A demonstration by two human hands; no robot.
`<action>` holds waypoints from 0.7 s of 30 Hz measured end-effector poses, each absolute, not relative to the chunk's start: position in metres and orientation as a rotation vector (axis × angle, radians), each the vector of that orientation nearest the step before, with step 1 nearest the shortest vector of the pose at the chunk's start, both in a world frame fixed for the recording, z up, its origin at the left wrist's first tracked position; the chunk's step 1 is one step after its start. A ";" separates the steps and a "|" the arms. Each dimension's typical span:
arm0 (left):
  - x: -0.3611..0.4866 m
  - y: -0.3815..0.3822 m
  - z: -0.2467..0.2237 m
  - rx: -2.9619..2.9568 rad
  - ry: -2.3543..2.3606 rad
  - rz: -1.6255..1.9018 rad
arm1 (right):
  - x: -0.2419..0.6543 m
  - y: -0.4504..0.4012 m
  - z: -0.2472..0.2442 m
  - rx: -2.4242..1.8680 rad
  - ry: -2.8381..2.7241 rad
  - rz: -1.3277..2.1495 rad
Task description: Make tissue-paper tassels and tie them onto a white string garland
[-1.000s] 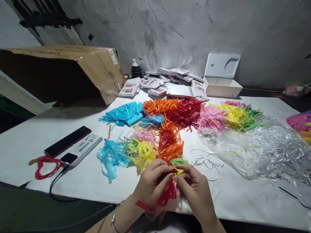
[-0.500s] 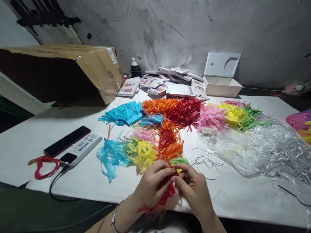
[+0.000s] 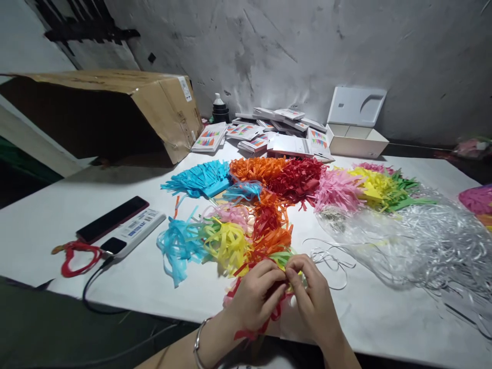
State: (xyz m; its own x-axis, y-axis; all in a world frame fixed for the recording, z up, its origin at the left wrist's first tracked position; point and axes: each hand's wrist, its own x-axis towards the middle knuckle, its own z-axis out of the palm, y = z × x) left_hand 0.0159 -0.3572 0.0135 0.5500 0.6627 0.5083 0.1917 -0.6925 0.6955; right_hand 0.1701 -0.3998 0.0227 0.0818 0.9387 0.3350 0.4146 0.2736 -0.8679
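My left hand [image 3: 259, 297], with a metal bangle at its wrist, is closed on a red paper tassel [image 3: 277, 310] whose strips hang below the fingers. The fingertips of my right hand [image 3: 312, 293] are pinched against those of the left; what lies between them is too small to make out. Just beyond the hands lie an orange and red tassel bunch [image 3: 269, 225], yellow tassel strips [image 3: 226, 246] and light blue strips [image 3: 180, 248]. To the right of my right hand is a loose coil of thin silver string [image 3: 332, 261].
Behind lie blue fringe [image 3: 198, 178], red fringe [image 3: 298, 177] and pink fringe [image 3: 338, 189]. A plastic bag of silver strands [image 3: 442, 241] is at right. A cardboard box [image 3: 169, 110], phone [image 3: 113, 219], power bank [image 3: 140, 233], flat packets [image 3: 288, 144] and an open white box [image 3: 357, 142] surround them.
Both hands have shifted slightly right, still meeting at the fingertips. The red strips have swung under the left hand. The whole view has moved a little.
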 end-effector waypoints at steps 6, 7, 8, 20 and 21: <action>0.013 -0.354 0.008 2.237 0.757 1.026 | 0.175 -0.406 0.019 -1.356 -1.545 0.638; 0.013 -0.354 0.006 2.234 0.772 1.028 | 0.175 -0.407 0.018 -1.367 -1.540 0.639; 0.013 -0.354 0.004 2.231 0.784 1.034 | 0.174 -0.407 0.018 -1.377 -1.531 0.644; 0.024 -0.361 -0.004 2.269 0.696 0.866 | 0.213 -0.391 0.032 -0.937 -0.480 0.543; 0.027 -0.362 -0.007 2.248 0.707 0.839 | 0.218 -0.394 0.037 -0.910 -0.472 0.556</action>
State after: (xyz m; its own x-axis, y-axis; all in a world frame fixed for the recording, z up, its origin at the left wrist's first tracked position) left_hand 0.0267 -0.3617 -0.0070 0.6533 0.6581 0.3742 0.2578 -0.6581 0.7074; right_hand 0.2175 -0.3936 0.0371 0.7627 0.6300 0.1461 -0.2472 0.4927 -0.8344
